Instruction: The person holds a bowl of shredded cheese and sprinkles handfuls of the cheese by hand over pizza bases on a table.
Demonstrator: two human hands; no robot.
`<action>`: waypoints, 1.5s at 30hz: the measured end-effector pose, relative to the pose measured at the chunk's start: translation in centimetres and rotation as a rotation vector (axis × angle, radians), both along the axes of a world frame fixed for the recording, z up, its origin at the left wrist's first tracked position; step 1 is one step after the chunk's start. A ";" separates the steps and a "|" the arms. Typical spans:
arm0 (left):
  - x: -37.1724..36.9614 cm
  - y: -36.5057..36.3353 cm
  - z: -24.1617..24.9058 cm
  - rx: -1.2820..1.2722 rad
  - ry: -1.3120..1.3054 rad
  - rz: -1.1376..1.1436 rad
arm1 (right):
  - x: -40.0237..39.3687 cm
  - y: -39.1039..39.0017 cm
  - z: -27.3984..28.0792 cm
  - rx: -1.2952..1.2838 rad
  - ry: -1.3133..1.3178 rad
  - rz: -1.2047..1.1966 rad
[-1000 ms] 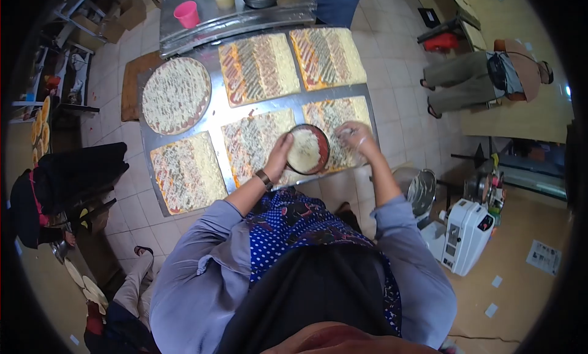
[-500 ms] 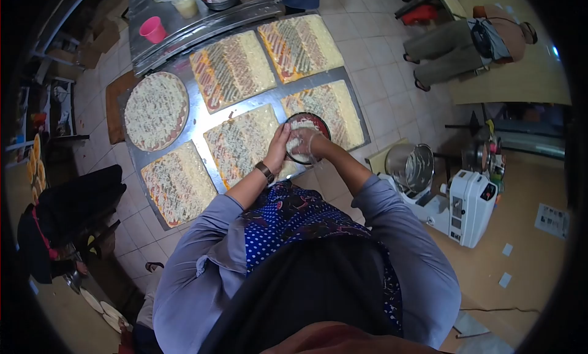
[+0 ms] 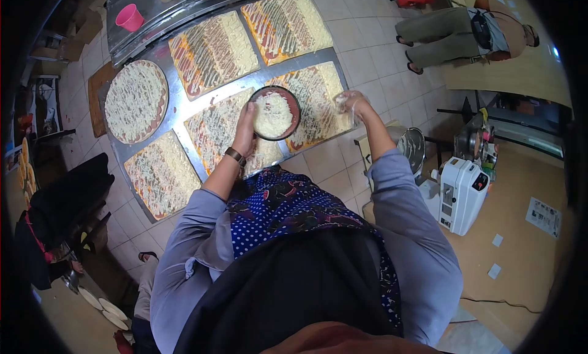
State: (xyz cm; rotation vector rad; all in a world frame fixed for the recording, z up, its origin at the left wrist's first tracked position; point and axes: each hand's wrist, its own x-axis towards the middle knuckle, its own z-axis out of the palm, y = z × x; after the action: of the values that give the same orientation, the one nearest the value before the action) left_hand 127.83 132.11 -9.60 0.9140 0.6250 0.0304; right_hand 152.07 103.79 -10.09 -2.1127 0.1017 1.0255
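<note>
My left hand (image 3: 245,131) is closed on the rim of a dark round bowl (image 3: 274,113) that holds pale shredded topping. Over the right edge of the nearest rectangular pizza (image 3: 313,102) is my right hand (image 3: 352,104), in a clear plastic glove, its fingers bent together; whatever they hold is too small to name. Beneath the bowl lies another rectangular pizza (image 3: 214,133), partly covered by the bowl and my left hand. A round pizza (image 3: 136,101) with pale shreds is at the left of the metal table (image 3: 174,118).
More rectangular pizzas (image 3: 214,53) lie on the table. A pink cup (image 3: 130,17) stands on the metal surface behind. At the right are a white mixer (image 3: 460,194) and a metal bowl (image 3: 411,148). One person (image 3: 450,35) stands at upper right, another (image 3: 67,213) at left.
My right hand has come out of the bowl and moved right, over the pizza's edge. The bowl in my left hand has shifted left, and its shredded contents now show.
</note>
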 end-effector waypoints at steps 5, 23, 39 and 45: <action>-1.7 1.3 0.1 -0.084 -0.039 0.078 | 4.8 3.0 -1.5 -0.118 -0.198 0.081; -6.1 3.6 1.1 -0.168 -0.032 0.208 | 10.8 5.9 -3.5 -0.912 -0.659 1.474; -5.9 3.3 2.2 -0.190 -0.061 0.110 | 3.9 4.2 1.1 -0.157 -0.158 0.198; -6.6 3.2 2.0 -0.190 -0.036 0.106 | 5.1 -0.2 -2.7 -0.499 -0.635 1.130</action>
State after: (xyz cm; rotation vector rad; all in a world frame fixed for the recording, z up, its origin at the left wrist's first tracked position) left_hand 121.20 135.34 -7.61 0.6953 0.6316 0.0812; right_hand 157.15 103.54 -12.84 -2.8886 -1.4082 0.8631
